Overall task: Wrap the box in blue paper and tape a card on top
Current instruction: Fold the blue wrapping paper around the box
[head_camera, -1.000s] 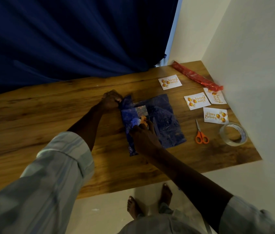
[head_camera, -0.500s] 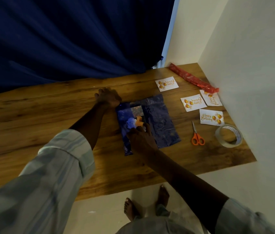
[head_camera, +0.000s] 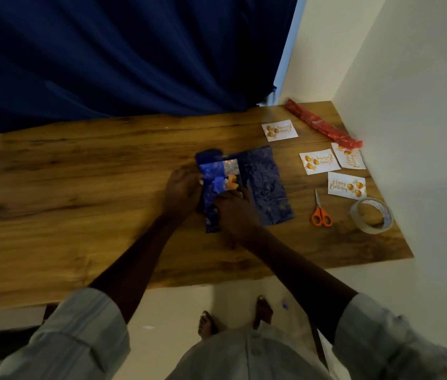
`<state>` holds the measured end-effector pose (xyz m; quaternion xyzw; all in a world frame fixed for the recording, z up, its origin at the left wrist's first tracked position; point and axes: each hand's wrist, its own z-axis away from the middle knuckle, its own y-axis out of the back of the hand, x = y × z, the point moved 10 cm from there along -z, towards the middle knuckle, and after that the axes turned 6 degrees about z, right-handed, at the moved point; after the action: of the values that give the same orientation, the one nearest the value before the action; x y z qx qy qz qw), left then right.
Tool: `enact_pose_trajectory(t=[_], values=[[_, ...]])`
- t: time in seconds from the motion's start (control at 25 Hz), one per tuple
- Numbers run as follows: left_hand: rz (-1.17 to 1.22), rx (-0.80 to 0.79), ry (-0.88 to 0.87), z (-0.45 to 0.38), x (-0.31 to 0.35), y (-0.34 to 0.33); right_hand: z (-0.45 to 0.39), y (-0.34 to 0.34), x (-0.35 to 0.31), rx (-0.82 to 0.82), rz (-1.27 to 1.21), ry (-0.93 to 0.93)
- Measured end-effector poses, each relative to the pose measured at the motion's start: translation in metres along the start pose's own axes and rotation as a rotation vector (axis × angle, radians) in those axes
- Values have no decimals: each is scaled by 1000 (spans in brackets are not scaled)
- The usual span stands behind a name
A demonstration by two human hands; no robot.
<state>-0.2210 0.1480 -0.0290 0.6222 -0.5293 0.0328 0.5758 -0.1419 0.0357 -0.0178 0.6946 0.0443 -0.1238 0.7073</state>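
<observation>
1. Head view, the work: the box (head_camera: pixel 221 182) lies near the middle of the wooden table (head_camera: pixel 79 187), a little toward its right end, on the sheet of blue paper (head_camera: pixel 263 187). Its printed top shows only in part. The paper's left flap is folded up over the box, and the right part lies flat on the table.

2. Head view, the hands: the left hand (head_camera: pixel 182 192) is against the box's left side, fingers curled onto the folded flap and holding it. The right hand (head_camera: pixel 234 211) rests on the near part of the box, fingers pointing away; whether it pinches the paper or only presses it I cannot tell.

3. Head view, the supplies: at the right end of the table lie 4 birthday cards (head_camera: pixel 319 161), orange-handled scissors (head_camera: pixel 320 211) and a roll of clear tape (head_camera: pixel 372 215), the tape nearest the right edge. A red roll (head_camera: pixel 321 124) lies at the far right corner. A dark blue curtain (head_camera: pixel 120 56) hangs behind the far edge.

4. Doing this step well, as I judge it: the wrap is at an early fold. Keep the left flap pulled snug and creased along the box's edge, hold the box down so that it cannot slide, then bring the right part over to overlap before reaching for tape. Slack here would probably leave a loose, wrinkled wrap.
</observation>
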Motion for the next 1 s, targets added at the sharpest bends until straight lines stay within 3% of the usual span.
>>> enact_pose_trajectory(t=[0.2, 0.52, 0.64, 0.76, 0.84, 1.0], values=[[-90, -51, -78, 36, 8, -15, 15, -7, -1, 61, 45, 59], [-172, -135, -23, 41, 16, -26, 55, -31, 18, 109, 45, 120], [-148, -128, 44, 46, 20, -25, 67, -23, 27, 236, -34, 121], [-177, -151, 53, 48, 24, -28, 86, -6, 56, 356, -213, -108], [-215, -169, 56, 47, 26, -29, 98, -12, 86, 305, -340, -389], [-264, -162, 63, 45, 32, -34, 122, -24, 137, 274, -314, -834]])
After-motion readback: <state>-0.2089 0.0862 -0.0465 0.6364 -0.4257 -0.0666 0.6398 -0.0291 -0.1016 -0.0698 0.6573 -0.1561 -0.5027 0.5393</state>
